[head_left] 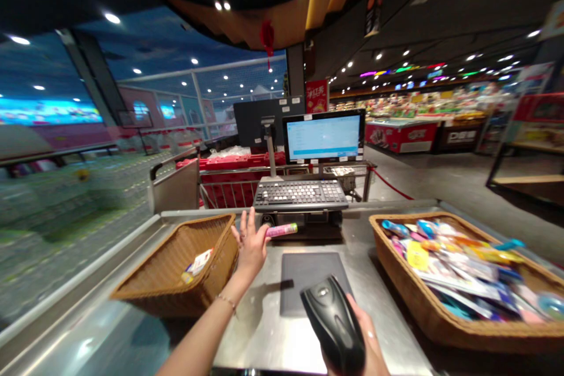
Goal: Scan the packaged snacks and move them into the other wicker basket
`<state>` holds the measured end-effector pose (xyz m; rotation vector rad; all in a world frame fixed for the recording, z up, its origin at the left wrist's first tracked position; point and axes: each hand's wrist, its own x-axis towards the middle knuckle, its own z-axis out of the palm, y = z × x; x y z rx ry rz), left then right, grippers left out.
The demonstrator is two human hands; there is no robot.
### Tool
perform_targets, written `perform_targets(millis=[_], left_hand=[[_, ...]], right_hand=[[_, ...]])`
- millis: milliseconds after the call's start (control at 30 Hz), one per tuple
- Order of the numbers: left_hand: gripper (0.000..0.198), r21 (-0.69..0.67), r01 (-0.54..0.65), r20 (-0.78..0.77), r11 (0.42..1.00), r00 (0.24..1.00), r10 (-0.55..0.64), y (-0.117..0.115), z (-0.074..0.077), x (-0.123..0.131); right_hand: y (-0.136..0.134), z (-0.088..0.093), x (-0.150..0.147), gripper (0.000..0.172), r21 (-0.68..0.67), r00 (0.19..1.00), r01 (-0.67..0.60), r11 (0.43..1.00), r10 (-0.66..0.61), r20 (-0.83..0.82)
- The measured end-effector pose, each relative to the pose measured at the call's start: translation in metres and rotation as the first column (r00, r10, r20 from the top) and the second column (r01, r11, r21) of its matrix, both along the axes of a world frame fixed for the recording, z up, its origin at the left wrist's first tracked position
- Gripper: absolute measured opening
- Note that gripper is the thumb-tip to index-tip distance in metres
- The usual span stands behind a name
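My left hand (pixel 251 244) is raised over the steel counter (pixel 264 329), pinching a small pink tube-shaped item (pixel 282 230) between thumb and forefinger, its other fingers spread. It hovers between the left wicker basket (pixel 176 282) and the keyboard (pixel 299 194). My right hand (pixel 368 341) grips a black handheld barcode scanner (pixel 332 320) near the bottom edge, its head pointing up toward the dark pad (pixel 304 270) on the counter.
A wicker basket (pixel 445 323) at the right is filled with several colourful packaged items. The left basket holds one small packet (pixel 197 264). A lit monitor (pixel 324 137) stands behind the keyboard. Red shopping baskets and store aisles lie beyond.
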<state>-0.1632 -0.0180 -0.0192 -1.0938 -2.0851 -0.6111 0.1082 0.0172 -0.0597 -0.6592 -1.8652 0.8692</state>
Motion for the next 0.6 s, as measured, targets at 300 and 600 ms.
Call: perform_targets(millis=[300,600], left_hand=[[0.021,-0.025,-0.005,0.011,1.000,1.000,0.005,0.002,0.002,0.002],[0.021,-0.030,0.003,0.024,1.000,1.000,-0.003,0.002,0.002,0.006]], right_hand=[[0.001,0.004,-0.005,0.042,0.143,0.996,0.031,0.989,-0.042,0.075],[0.008,0.002,-0.014,0.037,0.151,0.994,0.076,0.986,-0.087,0.067]])
